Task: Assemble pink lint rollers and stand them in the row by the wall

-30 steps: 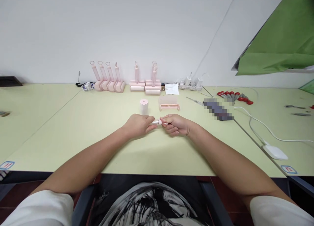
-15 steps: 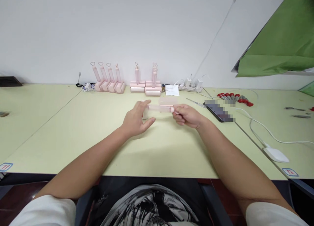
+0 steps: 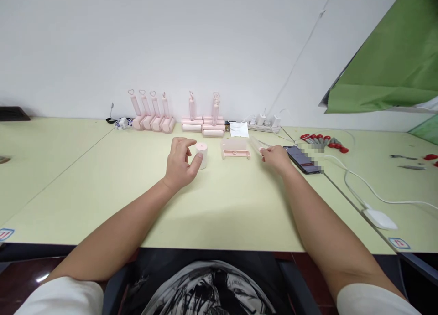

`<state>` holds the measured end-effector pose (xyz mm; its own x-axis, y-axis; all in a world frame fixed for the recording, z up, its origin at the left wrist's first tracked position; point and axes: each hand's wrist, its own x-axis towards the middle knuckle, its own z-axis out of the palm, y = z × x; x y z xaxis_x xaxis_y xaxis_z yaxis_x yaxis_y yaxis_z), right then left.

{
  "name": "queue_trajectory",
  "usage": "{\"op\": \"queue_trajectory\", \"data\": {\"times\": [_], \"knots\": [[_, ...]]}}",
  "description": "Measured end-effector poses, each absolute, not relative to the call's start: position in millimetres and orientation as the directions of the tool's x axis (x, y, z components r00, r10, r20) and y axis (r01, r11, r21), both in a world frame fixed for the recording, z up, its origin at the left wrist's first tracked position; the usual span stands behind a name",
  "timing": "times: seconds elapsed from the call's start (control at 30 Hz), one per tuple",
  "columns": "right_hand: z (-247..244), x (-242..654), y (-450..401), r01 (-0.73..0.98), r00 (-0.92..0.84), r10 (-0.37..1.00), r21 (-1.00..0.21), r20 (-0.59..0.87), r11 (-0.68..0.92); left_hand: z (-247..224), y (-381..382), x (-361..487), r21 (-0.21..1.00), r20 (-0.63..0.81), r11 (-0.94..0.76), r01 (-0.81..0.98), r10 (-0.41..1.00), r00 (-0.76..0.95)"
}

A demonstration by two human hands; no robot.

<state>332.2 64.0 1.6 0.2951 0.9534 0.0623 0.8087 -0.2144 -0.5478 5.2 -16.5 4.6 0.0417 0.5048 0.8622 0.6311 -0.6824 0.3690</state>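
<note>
A white lint roll (image 3: 202,160) with a pink end cap stands upright on the table. My left hand (image 3: 181,163) is beside it, fingers curved and apart, the thumb tip overlapping the roll's side; whether it touches cannot be made out. My right hand (image 3: 275,157) grips one end of a translucent pinkish lint roller handle (image 3: 256,145), which points away to the upper left and is slightly blurred. Between the hands lies a pink roller case (image 3: 236,154) with its translucent cover raised behind it.
Finished-looking pink lint rollers (image 3: 157,122) stand along the wall, with more rollers (image 3: 213,133) to their right. White paper (image 3: 238,129) lies near a power strip (image 3: 265,128). A phone (image 3: 301,159), red-handled tools (image 3: 337,146) and a white cable (image 3: 376,196) are to the right.
My right hand has carried the handle to the right, away from the left hand. My left hand has shifted slightly left, and the roll and case now show more fully.
</note>
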Motion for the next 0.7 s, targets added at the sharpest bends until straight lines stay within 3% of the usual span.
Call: {"op": "queue_trajectory", "data": {"times": [0.23,0.5,0.6,0.7], "knots": [[3.9,327.5,63.0,0.897,0.224,0.973,-0.379,-0.058,-0.229,0.9,-10.3,1.5,0.401,0.845,-0.658,0.637,0.534,0.019],[5.9,329.3,60.4,0.930,0.176,0.971,-0.297,-0.164,-0.218,-1.9,-8.7,1.4,0.441,0.808,-0.620,0.648,0.589,0.013],[11.4,330.7,57.6,0.938,0.180,0.971,-0.271,-0.159,-0.218,-3.4,-7.7,1.7,0.471,0.767,-0.583,0.662,0.642,0.020],[17.3,328.8,54.6,0.934,0.221,0.974,-0.278,-0.039,-0.223,-4.9,-6.5,2.3,0.471,0.746,-0.567,0.676,0.665,0.037]]}}
